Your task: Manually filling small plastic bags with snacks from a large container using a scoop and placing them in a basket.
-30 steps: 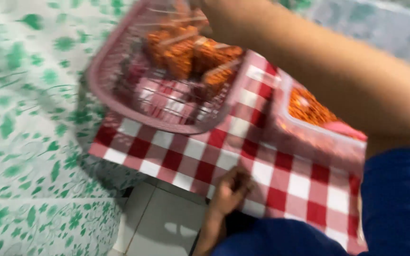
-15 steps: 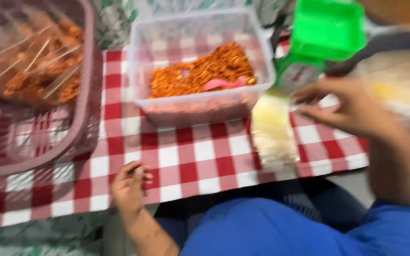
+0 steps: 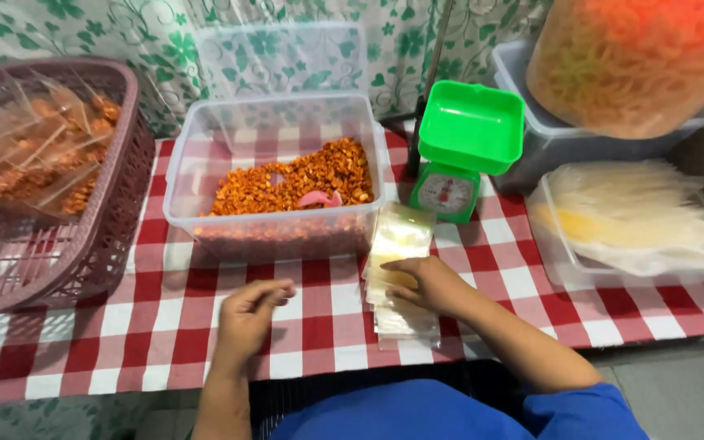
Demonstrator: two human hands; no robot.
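A: The right hand (image 3: 427,281) lies flat, fingers spread, on the stack of small clear plastic bags (image 3: 398,277) near the front edge of the table (image 3: 165,318). It presses down on the stack rather than gripping it.

B: And the left hand (image 3: 248,314)?

A: It rests on the red-and-white checked cloth close to the front edge, just left of the stack and apart from it. The fingers are loosely curled and hold nothing.

B: What sits behind the stack?

A: A clear plastic tub (image 3: 275,175) of orange snack pieces, with a pink scoop (image 3: 319,198) lying in it, toward the back edge. A green kitchen scale (image 3: 462,151) stands just right of the tub, beyond the far end of the stack.

B: Anything at the sides?

A: At the left edge, a mauve basket (image 3: 59,244) holds filled packets. At the right edge, a clear tray (image 3: 613,269) carries a heap of more clear bags.
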